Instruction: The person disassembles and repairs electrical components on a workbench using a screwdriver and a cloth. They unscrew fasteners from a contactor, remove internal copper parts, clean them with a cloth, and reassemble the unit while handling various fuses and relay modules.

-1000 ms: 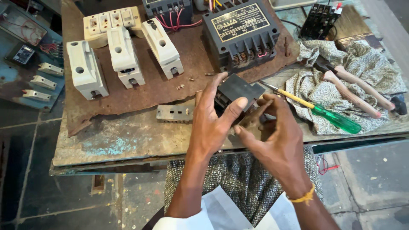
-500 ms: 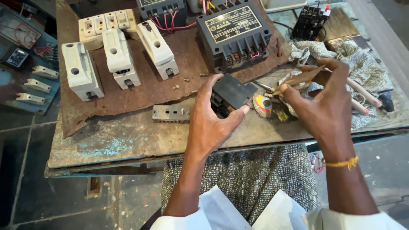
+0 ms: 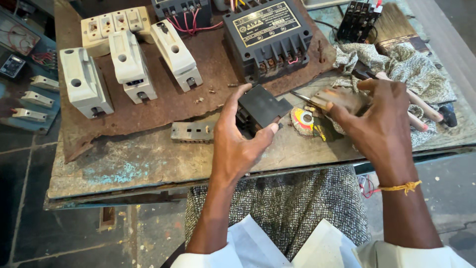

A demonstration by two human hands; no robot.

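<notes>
My left hand [image 3: 237,144] grips a small black box-shaped electrical part [image 3: 260,107] just above the worn table top [image 3: 124,164]. My right hand [image 3: 379,124] holds a flat brownish rectangular piece [image 3: 337,98] a little to the right of the black part. Between the two hands, on the table, lies a round roll of tape with a coloured core [image 3: 303,120]. A thin metal screwdriver shaft [image 3: 300,95] pokes out behind the brownish piece.
A grey metal strip [image 3: 192,132] lies left of my left hand. Three white fuse carriers [image 3: 130,67] and a large black transformer-like unit [image 3: 267,35] sit on a rusty plate. A patterned rag [image 3: 416,69], wooden-handled tools and a brush [image 3: 396,22] lie at right.
My right hand has left the black part, moved right and picked up the brownish flat piece. My left hand keeps the black part in about the same place.
</notes>
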